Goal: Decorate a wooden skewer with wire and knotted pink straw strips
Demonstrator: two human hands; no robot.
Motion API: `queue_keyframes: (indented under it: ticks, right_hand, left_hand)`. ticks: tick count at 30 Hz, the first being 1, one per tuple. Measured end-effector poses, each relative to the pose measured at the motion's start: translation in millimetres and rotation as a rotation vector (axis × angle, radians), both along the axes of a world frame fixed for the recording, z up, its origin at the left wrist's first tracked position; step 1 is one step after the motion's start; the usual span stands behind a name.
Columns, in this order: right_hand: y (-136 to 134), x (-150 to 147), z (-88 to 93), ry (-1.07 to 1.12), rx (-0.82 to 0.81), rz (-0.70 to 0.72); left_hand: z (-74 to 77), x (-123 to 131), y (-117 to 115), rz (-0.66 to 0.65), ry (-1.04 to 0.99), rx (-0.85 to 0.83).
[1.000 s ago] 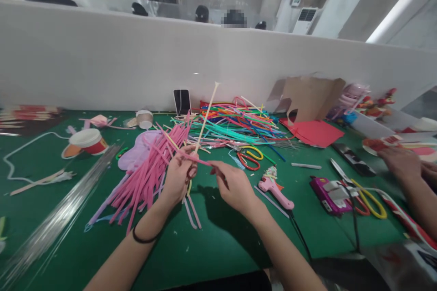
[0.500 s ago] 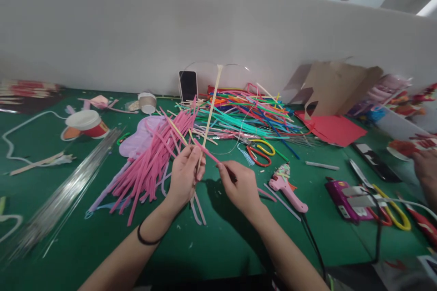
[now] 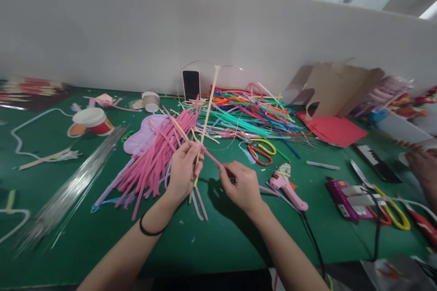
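Left hand (image 3: 185,167) gripping one stick (image 3: 209,104), right hand (image 3: 241,186) one strip (image 3: 212,156)

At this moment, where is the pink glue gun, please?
In the head view, the pink glue gun lies on the green table, just right of the right hand, left of the purple box.

Along the far edge of the green tabletop (image 3: 225,254), a black-screened phone (image 3: 191,84) stands behind the left end of a tangled heap of multicoloured fuzzy stems (image 3: 239,122). Nearer me, left of my left hand (image 3: 187,168), long pink fuzzy stems (image 3: 150,163) lie partly across a flat lilac rounded piece (image 3: 138,136). Right of my right hand (image 3: 241,186) lies a pink plastic glue gun (image 3: 288,191), and farther towards the tabletop's right edge, a purple box-shaped power strip (image 3: 337,199); red sheets (image 3: 341,131) lie behind both.
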State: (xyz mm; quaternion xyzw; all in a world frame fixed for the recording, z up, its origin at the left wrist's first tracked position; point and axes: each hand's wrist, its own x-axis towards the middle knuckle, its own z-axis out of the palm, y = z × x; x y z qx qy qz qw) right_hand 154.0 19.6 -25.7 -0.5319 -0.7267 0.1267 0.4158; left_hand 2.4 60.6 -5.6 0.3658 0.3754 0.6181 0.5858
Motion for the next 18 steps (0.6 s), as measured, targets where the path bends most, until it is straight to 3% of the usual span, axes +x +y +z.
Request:
queue_keyframes:
  ticks: [6, 10, 18]
  right_hand:
    - [-3.9, -9.4, 11.3, 0.464, -0.279, 0.072]
    - [-2.8, -8.9, 17.0, 0.698, -0.370, 0.098]
    - [0.4, -1.9, 14.9, 0.589, -0.284, 0.090]
  left_hand:
    - [2.3, 1.7, -7.6, -0.050, 0.097, 0.043]
    - [5.2, 5.4, -12.4, -0.120, 0.064, -0.018]
    - [11.3, 3.3, -12.5, -0.219, -0.024, -0.145]
